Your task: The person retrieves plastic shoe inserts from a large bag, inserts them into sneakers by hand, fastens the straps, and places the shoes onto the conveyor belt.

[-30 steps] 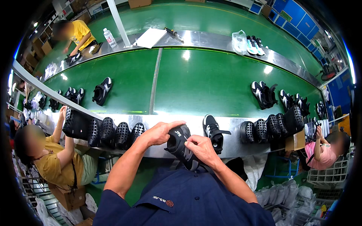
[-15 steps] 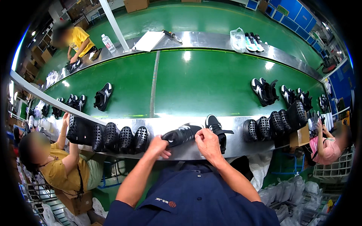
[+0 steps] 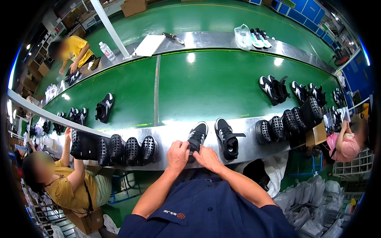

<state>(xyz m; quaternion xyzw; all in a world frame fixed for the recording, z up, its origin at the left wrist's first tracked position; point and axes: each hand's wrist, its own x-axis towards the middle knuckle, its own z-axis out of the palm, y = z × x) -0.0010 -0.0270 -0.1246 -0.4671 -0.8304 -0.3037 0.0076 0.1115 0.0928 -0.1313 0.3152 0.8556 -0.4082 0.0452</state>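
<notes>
A black-and-white sneaker [image 3: 197, 134] rests on the metal ledge in front of me, its toe pointing away. My left hand [image 3: 177, 156] grips the left side of its ankle opening with bent fingers. From the other side, my right hand [image 3: 207, 158] pinches at the collar and tongue. Just what the fingertips hold there is hidden by the hands. A second, matching sneaker [image 3: 226, 139] stands to the right, apart from both hands, with its strap sticking out sideways.
Black studded shoe-shaped pieces [image 3: 132, 148] line the ledge at left, with more studded pieces [image 3: 276, 127] at right. Beyond lies a green belt [image 3: 214, 87] carrying sneakers [image 3: 104, 108]. Co-workers sit at left [image 3: 71, 180] and right [image 3: 344, 141]; another works at far left [image 3: 77, 51].
The left sneaker has turned from lying sideways to toe-away on the ledge. My right hand has come off the area by the right sneaker and joined my left at the other shoe's collar.
</notes>
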